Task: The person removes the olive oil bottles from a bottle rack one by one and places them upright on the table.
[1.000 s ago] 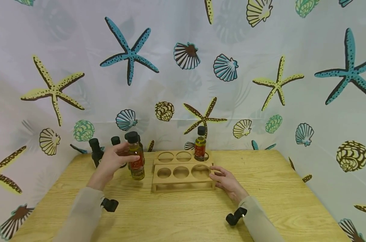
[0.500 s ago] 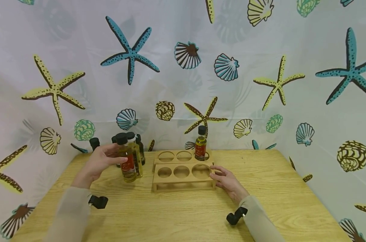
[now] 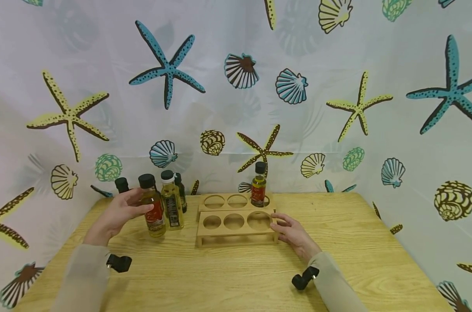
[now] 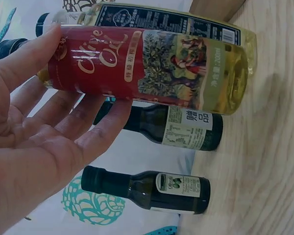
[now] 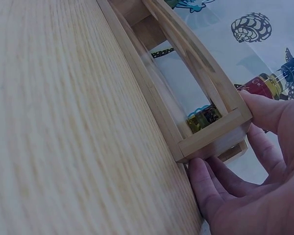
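Observation:
My left hand grips a red-labelled olive oil bottle upright, thumb on one side and fingers on the other. Whether its base touches the table, I cannot tell. Just right of it stands a clear bottle of yellow oil with a dark label. My right hand holds the right end of a two-tier wooden bottle rack, thumb at the upper corner, fingers low in the right wrist view. A smaller red-labelled oil bottle stands in the rack's rear right hole; the other holes hold nothing.
Behind the left hand are dark green bottles, one apart from another in the left wrist view. Another dark bottle stands behind the yellow oil. A patterned curtain borders the wooden table at the back and sides.
My left hand has carried the red-labelled olive oil bottle left and slightly toward me, uncovering the clear yellow oil bottle. My right hand and the rack have stayed in place.

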`<action>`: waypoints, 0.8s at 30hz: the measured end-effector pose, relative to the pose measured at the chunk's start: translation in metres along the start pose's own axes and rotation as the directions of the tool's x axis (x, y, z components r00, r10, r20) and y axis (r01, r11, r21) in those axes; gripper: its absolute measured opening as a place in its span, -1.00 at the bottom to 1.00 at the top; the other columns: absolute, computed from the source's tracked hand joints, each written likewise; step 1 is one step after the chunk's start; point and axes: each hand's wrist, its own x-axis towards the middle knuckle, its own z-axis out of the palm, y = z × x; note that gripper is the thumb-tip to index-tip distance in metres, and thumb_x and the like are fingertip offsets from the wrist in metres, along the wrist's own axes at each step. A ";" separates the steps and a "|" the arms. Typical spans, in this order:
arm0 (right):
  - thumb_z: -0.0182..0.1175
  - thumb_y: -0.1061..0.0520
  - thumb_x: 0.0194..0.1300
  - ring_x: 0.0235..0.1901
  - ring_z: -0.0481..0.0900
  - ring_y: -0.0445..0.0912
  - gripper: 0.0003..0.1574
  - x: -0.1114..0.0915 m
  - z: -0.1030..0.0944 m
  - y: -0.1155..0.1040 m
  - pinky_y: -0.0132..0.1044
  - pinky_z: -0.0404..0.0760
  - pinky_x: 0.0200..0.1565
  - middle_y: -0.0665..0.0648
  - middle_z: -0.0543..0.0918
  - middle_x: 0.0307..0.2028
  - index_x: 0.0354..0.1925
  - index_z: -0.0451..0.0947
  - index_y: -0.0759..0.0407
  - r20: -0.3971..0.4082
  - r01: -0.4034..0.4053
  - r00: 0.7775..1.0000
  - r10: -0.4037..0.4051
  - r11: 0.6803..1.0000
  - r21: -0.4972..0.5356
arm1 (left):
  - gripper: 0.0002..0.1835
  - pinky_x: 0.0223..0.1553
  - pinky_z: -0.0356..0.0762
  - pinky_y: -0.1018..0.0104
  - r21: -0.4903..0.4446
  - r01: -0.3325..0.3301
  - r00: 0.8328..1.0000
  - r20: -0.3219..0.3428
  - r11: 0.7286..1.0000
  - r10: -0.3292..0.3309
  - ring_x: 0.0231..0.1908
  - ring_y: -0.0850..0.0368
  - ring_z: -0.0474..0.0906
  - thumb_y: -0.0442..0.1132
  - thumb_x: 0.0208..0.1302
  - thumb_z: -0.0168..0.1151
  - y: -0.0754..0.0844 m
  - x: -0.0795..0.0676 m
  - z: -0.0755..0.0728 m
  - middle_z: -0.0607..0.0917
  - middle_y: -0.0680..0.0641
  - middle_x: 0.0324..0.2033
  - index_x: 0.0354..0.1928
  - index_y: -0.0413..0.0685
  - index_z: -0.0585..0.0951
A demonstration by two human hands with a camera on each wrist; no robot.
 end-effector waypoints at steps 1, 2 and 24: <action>0.25 0.08 0.37 0.34 0.32 0.15 -0.42 0.000 0.000 0.000 -0.11 0.51 0.09 0.35 0.19 0.43 0.31 0.43 0.09 0.000 0.000 1.000 0.000 1.000 -0.001 | -0.08 0.31 0.22 -0.27 -0.009 0.002 1.000 -0.002 1.000 -0.002 0.47 -0.43 -0.14 -0.10 0.37 0.26 -0.002 0.000 -0.001 -0.12 -0.43 0.50 0.53 -0.28 -0.06; 0.24 0.08 0.37 0.34 0.33 0.15 -0.43 0.000 0.000 -0.001 -0.10 0.51 0.09 0.35 0.19 0.43 0.31 0.43 0.09 0.000 0.001 1.000 -0.001 1.000 0.000 | -0.08 0.31 0.20 -0.29 -0.017 0.003 1.000 -0.004 1.000 -0.003 0.47 -0.43 -0.15 -0.10 0.37 0.25 -0.004 0.000 -0.002 -0.13 -0.42 0.50 0.54 -0.27 -0.07; 0.25 0.08 0.36 0.32 0.36 0.13 -0.41 0.002 0.000 0.000 -0.18 0.52 0.01 0.36 0.20 0.43 0.32 0.43 0.07 0.001 0.000 1.000 0.000 1.000 -0.001 | -0.01 0.36 -0.03 -0.37 -0.032 -0.004 0.998 -0.067 0.999 0.002 0.49 -0.38 -0.26 -0.02 0.36 0.25 -0.041 0.008 -0.010 -0.20 -0.29 0.53 0.56 -0.17 -0.15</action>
